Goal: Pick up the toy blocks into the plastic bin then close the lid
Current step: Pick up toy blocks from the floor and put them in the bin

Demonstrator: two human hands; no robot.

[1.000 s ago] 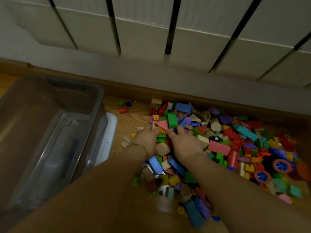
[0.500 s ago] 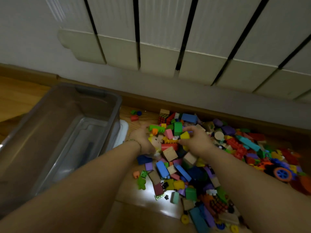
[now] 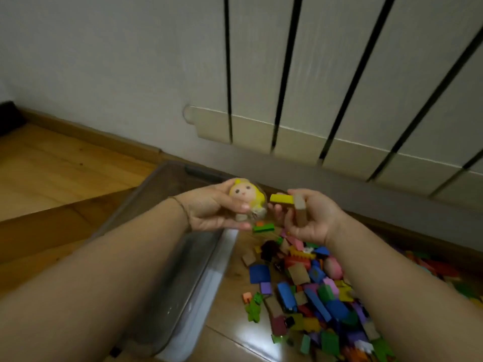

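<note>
Floorboards (image 3: 60, 163) carry everything here. The plastic bin (image 3: 170, 184) stands on them near the far edge below the radiator (image 3: 339, 74), its long axis running from the person toward the wall. The pile of toy blocks (image 3: 313, 296) sprawls just beside the bin's right wall. A pale strip (image 3: 206, 291) along that wall may be the lid, though this cannot be told. The left hand (image 3: 209, 210) hangs above the bin's right rim, its grip closed round a yellow-haired doll head (image 3: 243, 194). The right hand (image 3: 313, 220) sits just beside it over the floor, its grip closed on a wooden block (image 3: 299, 207) and a yellow block (image 3: 281, 198). A green block (image 3: 263, 227) shows just below the gap between the hands, and whether it is held or dropping is unclear. The move turns on this: the bin's opening lies to the left of and below both grips, and the left hand is the nearer, already at the rim. The right hand probably has to cross leftward over the rim before it lets go. Half a second ago both hands were low in the pile, cupped together around a cluster of pieces. Now they are raised clear of it and carried left toward the bin, and the view has swung left with them.
</note>
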